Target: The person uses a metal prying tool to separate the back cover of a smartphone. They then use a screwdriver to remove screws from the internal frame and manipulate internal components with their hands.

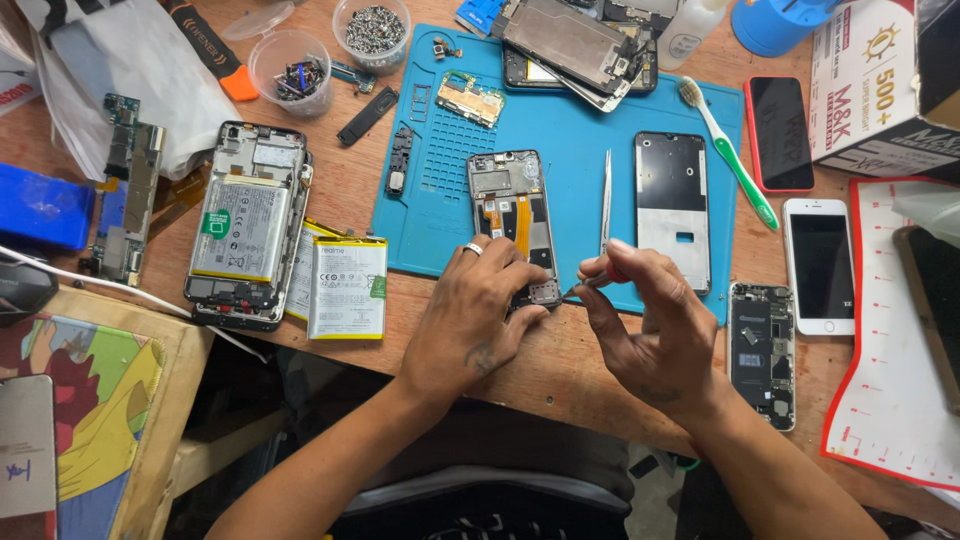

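An opened phone (512, 215) with its back off lies on a blue work mat (570, 130). My left hand (478, 315), with a ring on one finger, rests on the phone's lower end and holds it down. My right hand (655, 325) grips a small screwdriver (598, 280) with a red handle, its tip at the phone's bottom right corner. Metal tweezers (605, 200) lie just right of the phone. A black phone back frame (671, 205) lies further right on the mat.
Another opened phone (245, 225) and a loose battery (347, 288) lie at left. Tubs of screws (372, 30) stand at the back. A toothbrush (730, 150), a red phone (779, 132), a white phone (818, 262), a cardboard box (885, 85) and a bare phone body (762, 352) sit at right.
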